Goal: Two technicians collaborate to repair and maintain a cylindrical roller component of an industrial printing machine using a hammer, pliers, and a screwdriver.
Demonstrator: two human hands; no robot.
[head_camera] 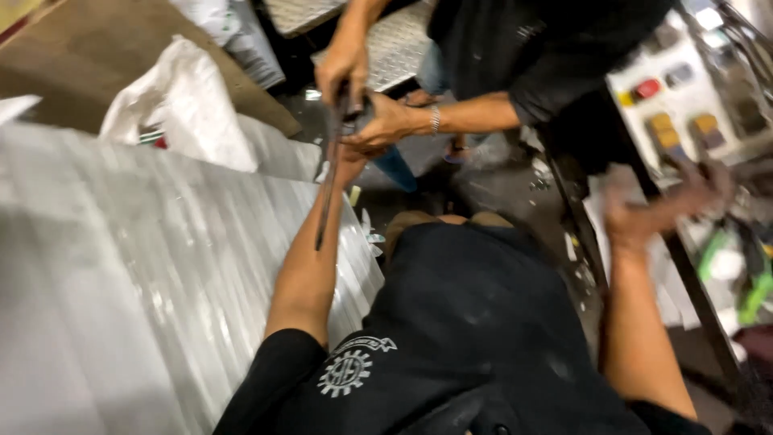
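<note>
My left arm reaches forward over a shiny corrugated metal sheet (pixel 145 274). My left hand (pixel 348 161) is mostly hidden under a co-worker's hand (pixel 385 122), which wears a bracelet. The co-worker's other hand (pixel 342 68) grips the top of a long thin dark bar (pixel 326 201) that runs down along my forearm. I cannot tell whether my fingers hold the bar. My right hand (pixel 640 213) is blurred at the right, raised toward a cluttered bench (pixel 708 266), with something dark just beyond its fingers.
A white plastic bag (pixel 185 97) lies at the sheet's far edge. A panel with red and yellow buttons (pixel 668 89) stands at the upper right. Green-handled tools (pixel 757 290) lie on the bench. Diamond-plate metal (pixel 394 40) sits behind the co-worker.
</note>
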